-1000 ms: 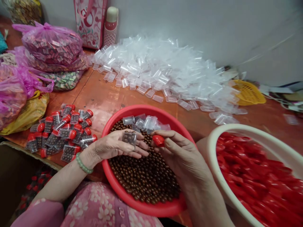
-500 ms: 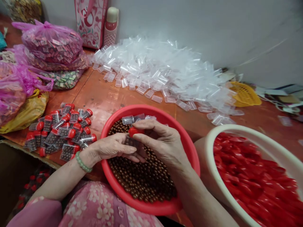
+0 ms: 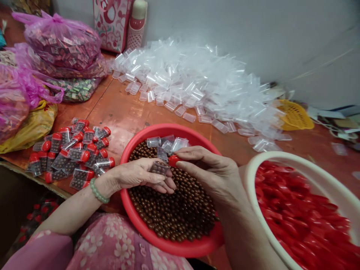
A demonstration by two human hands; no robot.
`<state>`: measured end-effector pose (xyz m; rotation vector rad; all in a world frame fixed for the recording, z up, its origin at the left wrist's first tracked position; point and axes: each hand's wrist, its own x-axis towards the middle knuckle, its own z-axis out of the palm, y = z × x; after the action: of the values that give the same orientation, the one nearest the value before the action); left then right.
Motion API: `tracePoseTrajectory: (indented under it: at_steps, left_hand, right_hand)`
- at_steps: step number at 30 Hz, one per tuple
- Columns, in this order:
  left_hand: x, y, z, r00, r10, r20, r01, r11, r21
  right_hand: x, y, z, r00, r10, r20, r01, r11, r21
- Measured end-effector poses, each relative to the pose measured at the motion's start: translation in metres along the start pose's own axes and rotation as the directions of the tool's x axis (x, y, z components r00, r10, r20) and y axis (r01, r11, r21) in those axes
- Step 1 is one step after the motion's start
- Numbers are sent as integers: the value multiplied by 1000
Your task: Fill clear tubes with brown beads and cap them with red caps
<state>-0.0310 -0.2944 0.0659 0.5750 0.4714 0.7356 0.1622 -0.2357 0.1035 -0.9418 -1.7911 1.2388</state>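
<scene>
My left hand [image 3: 146, 176], palm up with a green bead bracelet at its wrist, holds a small clear plastic container [image 3: 159, 168] between thumb and fingers. Dark brown balls show through its wall. A red cap [image 3: 173, 161] is pinched between the thumb and forefinger of my right hand [image 3: 205, 168], close to the container's right end; whether they touch I cannot tell. Both hands are over a red basin [image 3: 225, 240] of shiny brown balls [image 3: 174, 213]. Several empty clear containers [image 3: 180, 144] lie on the balls at the basin's far side.
Filled, red-capped containers [image 3: 80, 155] lie in a pile at left. Clear empties [image 3: 191, 78] are heaped along the wall. A pale tub [image 3: 249, 176] of red caps [image 3: 298, 213] stands at right. Purple bags [image 3: 62, 45], a thermos [image 3: 137, 26] and a yellow basket [image 3: 296, 115] are farther back.
My right hand has moved right with the red cap, which earlier was over the container's upper edge. More of the container in my left hand now shows. The view has shifted slightly.
</scene>
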Motion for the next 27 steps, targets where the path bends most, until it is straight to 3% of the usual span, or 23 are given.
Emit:
tracePoseTrajectory:
  at_steps: [5,13,23,27]
  left_hand:
    - [0,2,2,999,17,-46,-15,999,36]
    - [2,0,0,999,-4,-46,9,995,97]
    - [1,3,5,996,25,-87,-20,998,60]
    - [-1,7,7,995,23,-98,-15,996,88]
  right_hand:
    - [4,-5,3,998,-59,-26,58,998,-2]
    - [13,-9,26,989,-115,92,112,993,37]
    - [3,-2,-6,996,-64,63,71,991,-115]
    - [6,-5,-2,995,-96,29,98,989,-114]
